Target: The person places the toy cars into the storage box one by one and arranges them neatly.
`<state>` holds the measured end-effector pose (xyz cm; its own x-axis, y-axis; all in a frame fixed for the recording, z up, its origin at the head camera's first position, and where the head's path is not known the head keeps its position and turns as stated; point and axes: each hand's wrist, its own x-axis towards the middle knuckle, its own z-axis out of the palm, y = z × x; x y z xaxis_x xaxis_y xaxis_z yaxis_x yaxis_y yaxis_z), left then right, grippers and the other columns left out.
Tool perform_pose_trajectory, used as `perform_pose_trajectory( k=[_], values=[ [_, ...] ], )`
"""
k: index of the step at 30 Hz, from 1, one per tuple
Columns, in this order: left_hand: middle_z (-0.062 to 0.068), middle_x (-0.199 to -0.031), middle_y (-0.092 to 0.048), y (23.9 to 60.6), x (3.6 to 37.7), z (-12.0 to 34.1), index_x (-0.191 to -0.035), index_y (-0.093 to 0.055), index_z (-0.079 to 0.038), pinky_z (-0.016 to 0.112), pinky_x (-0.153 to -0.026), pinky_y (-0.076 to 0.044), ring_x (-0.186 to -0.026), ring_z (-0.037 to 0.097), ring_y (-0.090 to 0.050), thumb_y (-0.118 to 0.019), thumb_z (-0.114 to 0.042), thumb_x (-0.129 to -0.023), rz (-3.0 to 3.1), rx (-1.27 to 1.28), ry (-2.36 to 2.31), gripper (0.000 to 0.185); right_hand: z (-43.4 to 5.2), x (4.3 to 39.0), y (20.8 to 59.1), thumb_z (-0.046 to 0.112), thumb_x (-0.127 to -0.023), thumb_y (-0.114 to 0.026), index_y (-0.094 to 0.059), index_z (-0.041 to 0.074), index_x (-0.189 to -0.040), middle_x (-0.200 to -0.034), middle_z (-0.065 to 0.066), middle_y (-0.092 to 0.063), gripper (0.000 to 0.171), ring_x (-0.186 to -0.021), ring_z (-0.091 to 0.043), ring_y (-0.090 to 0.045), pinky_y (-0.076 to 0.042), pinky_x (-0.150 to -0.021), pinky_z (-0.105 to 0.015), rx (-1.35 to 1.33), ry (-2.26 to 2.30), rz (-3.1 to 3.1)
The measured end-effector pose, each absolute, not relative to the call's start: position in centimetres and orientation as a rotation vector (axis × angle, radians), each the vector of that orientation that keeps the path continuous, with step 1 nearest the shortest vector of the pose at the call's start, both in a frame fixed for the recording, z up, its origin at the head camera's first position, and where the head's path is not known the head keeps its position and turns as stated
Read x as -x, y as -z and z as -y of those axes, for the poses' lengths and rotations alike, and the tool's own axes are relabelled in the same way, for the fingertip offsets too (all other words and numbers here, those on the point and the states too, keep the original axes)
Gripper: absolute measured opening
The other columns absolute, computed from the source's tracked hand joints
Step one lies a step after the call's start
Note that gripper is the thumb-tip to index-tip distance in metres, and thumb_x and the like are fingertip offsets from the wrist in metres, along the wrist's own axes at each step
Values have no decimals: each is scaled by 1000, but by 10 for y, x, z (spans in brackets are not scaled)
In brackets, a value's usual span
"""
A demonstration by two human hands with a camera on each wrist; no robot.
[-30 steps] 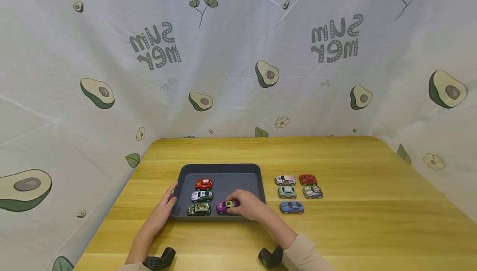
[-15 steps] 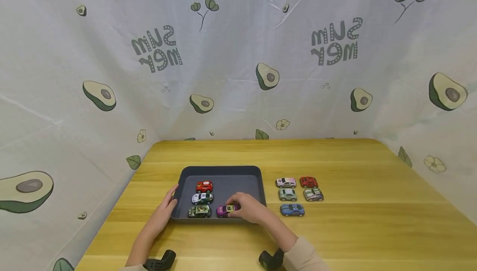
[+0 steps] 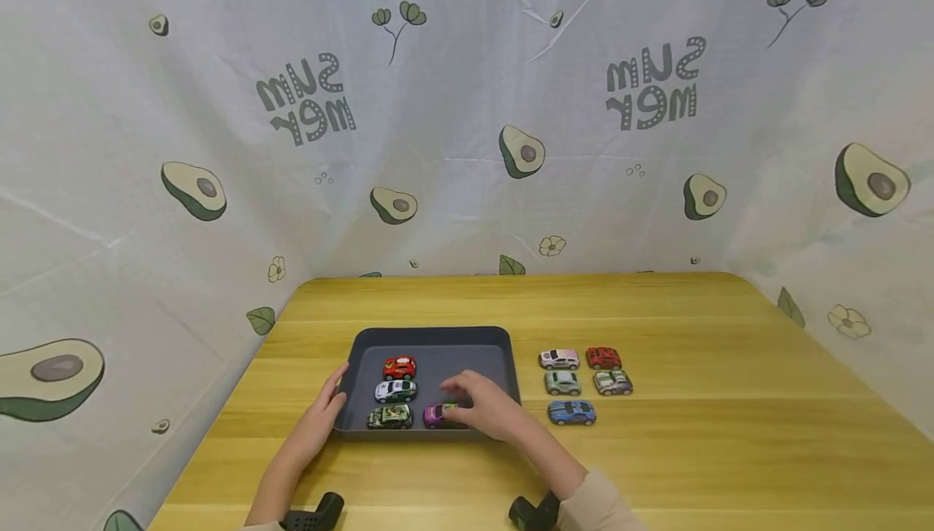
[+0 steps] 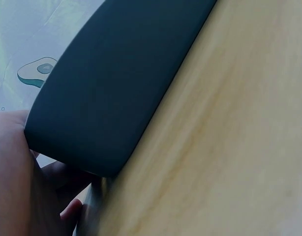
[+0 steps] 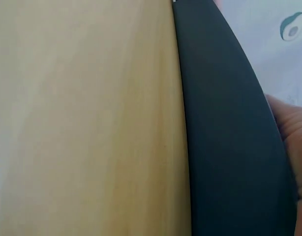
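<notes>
Dark grey tray (image 3: 430, 336) on yellow wood-grain counter (image 3: 693, 450); purple car (image 3: 435, 415), green camouflage car (image 3: 390, 416), avocado-printed white backdrop (image 3: 467, 109) seen.

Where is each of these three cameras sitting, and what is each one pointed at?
Head: worn on the head, looking forward and down at the wooden table, the dark tray and toy cars; both forearms show, the left hand at the tray's edge, the right hand over the purple car.
Left wrist: low by the tray's outer wall; the palm shows.
Right wrist: low along the tray's wall; fingers show.
All three share tray and table.
</notes>
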<state>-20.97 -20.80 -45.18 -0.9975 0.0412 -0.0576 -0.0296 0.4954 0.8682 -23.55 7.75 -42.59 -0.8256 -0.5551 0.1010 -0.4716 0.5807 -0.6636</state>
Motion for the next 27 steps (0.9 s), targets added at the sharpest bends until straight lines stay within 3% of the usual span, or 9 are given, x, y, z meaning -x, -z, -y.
perform_pose_trajectory(
  k=[11, 27],
  values=[
    [20, -152, -10, 451, 209, 207, -146, -14, -20, 60, -108, -14, -137, 44, -11, -30, -23, -98, -2653, -12, -1543, 50, -96, 228, 419, 21, -87, -60, -58, 13, -118, -116, -1, -58, 33, -111, -21, -54, -45, -93, -42, 932, 1194, -2818],
    [20, -152, -10, 452, 210, 207, -146, -14, -22, 59, -109, -13, -138, 43, -11, -29, -25, -98, -2659, 15, -1531, 50, -186, 233, 422, 11, -80, -66, -59, 4, -117, -116, -12, -58, 38, -111, -33, -53, -45, -90, -50, 690, 1221, -3091]
  ],
)
